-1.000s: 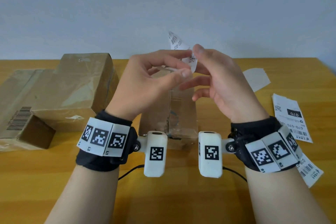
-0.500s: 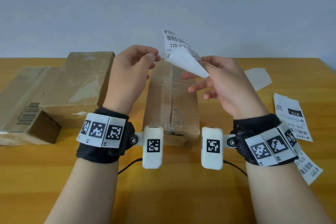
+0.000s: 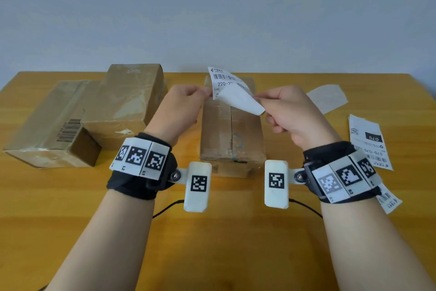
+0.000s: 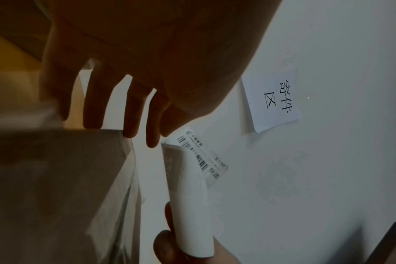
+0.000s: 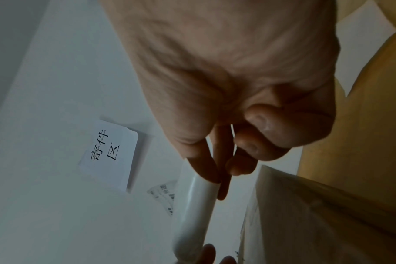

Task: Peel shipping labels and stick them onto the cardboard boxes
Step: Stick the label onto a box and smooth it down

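Note:
A printed shipping label [image 3: 224,79] hangs in the air above the far end of the middle cardboard box [image 3: 232,135]. My left hand [image 3: 207,92] pinches its left edge. A blank white layer [image 3: 238,99] is peeled away from its lower part, and my right hand [image 3: 259,103] pinches that layer's tip. The left wrist view shows the label [image 4: 201,157] by my fingers [image 4: 133,114] and the white layer [image 4: 188,205] curling down to the right hand's fingertips [image 4: 167,241]. In the right wrist view my thumb and fingers [image 5: 219,175] grip the curled layer [image 5: 197,210].
Two more cardboard boxes [image 3: 127,97] [image 3: 47,123] lie at the left on the wooden table [image 3: 212,243]. At the right lie a blank white sheet [image 3: 326,98] and a loose label [image 3: 368,144]; another label [image 3: 388,198] lies under my right wrist. A paper sign [image 4: 274,100] hangs on the wall.
My hands were close together picking at the label's corner. They have since drawn apart and come lower over the middle box, and the white layer has peeled further off.

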